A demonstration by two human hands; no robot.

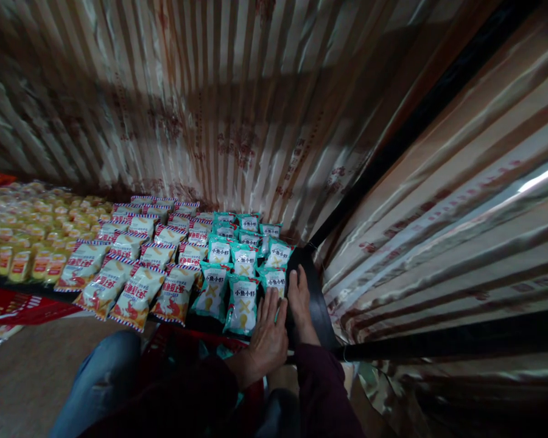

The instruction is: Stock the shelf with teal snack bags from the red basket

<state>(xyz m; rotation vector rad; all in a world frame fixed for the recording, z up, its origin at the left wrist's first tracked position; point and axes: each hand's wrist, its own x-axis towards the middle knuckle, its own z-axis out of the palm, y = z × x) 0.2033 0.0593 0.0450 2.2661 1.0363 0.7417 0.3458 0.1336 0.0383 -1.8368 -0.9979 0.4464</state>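
Observation:
My left hand (pixel 268 336) lies with its fingers stretched over the lower part of a teal-edged snack bag (pixel 274 278) at the right front of the display. Beside that bag's right edge, my right hand (pixel 300 298) is held upright with its fingers extended, touching or very near the bag. Neither hand is wrapped around anything. Several matching teal-edged snack bags (pixel 243 304) stand in rows just left of my hands. Further left are rows of white snack bags (pixel 137 296) with striped edges and red print. My left palm hides what lies under it.
A black shelf (pixel 314 298) carries the bags. Yellow packs in clear wrapping (pixel 31 258) fill its left end. A red basket (pixel 164 356) sits below the front edge, near my knees. Striped sheeting (pixel 237 121) hangs behind, and a black pole (pixel 415 134) slants along the right.

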